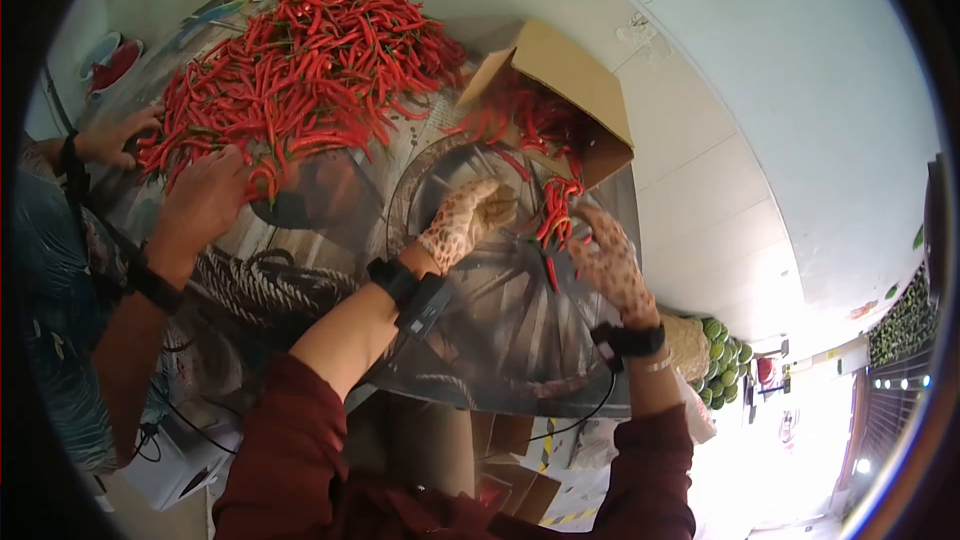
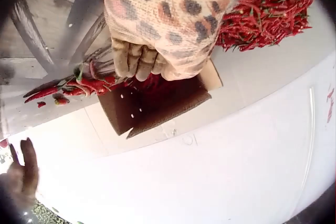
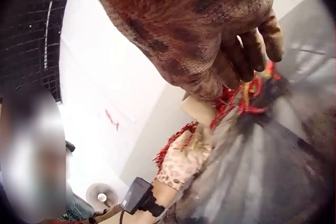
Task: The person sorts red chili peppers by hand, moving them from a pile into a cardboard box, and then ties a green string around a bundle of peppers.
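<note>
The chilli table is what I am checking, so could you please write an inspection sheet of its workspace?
Surface: table, showing a wheel pattern.
Job's things: red chilli heap; cardboard box with chillies inside, open toward the loose chillies.
Clutter: cardboard pieces below the table's near edge.
Grippers: left hand gloved, fingers bent, any hold unclear; right hand gloved, at the loose chillies, contact unclear.
Cables: black cable hanging from the right wrist strap.
Surroundings: second person's hands at the heap; round green produce beyond the table's right side.
</note>
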A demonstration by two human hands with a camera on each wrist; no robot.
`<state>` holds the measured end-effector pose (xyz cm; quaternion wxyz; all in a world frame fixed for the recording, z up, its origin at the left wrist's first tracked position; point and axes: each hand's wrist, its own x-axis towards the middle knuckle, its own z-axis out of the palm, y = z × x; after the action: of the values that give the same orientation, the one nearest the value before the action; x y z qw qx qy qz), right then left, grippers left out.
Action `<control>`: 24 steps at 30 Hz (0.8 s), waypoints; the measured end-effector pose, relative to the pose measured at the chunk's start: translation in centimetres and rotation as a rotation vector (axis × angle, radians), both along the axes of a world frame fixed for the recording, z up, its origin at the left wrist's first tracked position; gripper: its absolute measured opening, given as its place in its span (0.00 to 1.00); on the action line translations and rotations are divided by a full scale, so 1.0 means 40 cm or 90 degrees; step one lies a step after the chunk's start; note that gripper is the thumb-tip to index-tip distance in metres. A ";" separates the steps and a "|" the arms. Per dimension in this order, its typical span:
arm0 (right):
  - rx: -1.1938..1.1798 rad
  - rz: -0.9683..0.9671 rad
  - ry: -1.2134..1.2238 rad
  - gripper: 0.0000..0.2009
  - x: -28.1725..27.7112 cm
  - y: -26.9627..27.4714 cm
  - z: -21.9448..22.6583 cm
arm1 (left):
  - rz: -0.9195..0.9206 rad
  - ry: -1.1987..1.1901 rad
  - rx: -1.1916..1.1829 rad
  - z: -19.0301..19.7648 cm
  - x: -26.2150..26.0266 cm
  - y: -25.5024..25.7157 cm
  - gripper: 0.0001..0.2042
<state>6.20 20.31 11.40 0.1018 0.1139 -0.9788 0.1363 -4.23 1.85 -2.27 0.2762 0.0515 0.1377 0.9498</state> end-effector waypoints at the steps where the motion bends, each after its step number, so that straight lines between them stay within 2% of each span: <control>1: 0.013 0.014 0.020 0.23 -0.070 0.003 -0.013 | -0.008 -0.017 0.011 0.009 0.000 -0.007 0.12; 5: 0.079 0.066 0.044 0.29 -0.348 0.019 -0.070 | -0.032 -0.028 0.029 0.007 -0.007 -0.009 0.13; 7: 0.232 -0.054 0.000 0.32 -0.461 0.007 -0.083 | -0.037 -0.031 0.026 -0.003 -0.014 0.001 0.13; 8: 0.226 -0.049 0.001 0.32 -0.504 -0.011 -0.068 | -0.049 -0.042 0.030 0.003 -0.013 0.005 0.13; 10: 0.177 -0.182 -0.133 0.35 -0.584 -0.042 -0.041 | -0.040 -0.053 0.010 0.008 -0.009 0.006 0.13; 11: 0.172 -0.175 -0.134 0.35 -0.652 -0.010 -0.079 | -0.040 -0.040 0.016 0.006 -0.008 0.008 0.13; 12: 0.277 -0.120 -0.008 0.36 -0.742 0.054 -0.149 | -0.038 -0.026 0.023 0.008 -0.008 0.008 0.13; 13: 0.378 -0.064 0.121 0.37 -0.776 0.048 -0.164 | -0.032 -0.034 0.016 0.014 -0.003 0.006 0.13; 14: 0.374 -0.056 0.124 0.37 -0.805 0.042 -0.178 | -0.023 -0.033 0.013 0.014 -0.001 0.004 0.13; 18: 0.343 -0.048 0.085 0.37 -0.803 0.045 -0.173 | -0.023 -0.030 0.026 0.004 -0.003 0.008 0.13; 19: 0.334 -0.049 0.070 0.37 -0.890 -0.036 -0.136 | -0.023 -0.028 0.033 0.003 -0.001 0.009 0.13; 24: 0.314 -0.071 0.007 0.38 -0.872 -0.021 -0.104 | -0.040 -0.029 0.040 -0.001 0.001 0.010 0.14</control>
<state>-28.66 19.47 7.25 0.0835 0.0816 -0.9867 -0.1133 -4.18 2.26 -2.33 0.3069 0.0428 0.0995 0.9455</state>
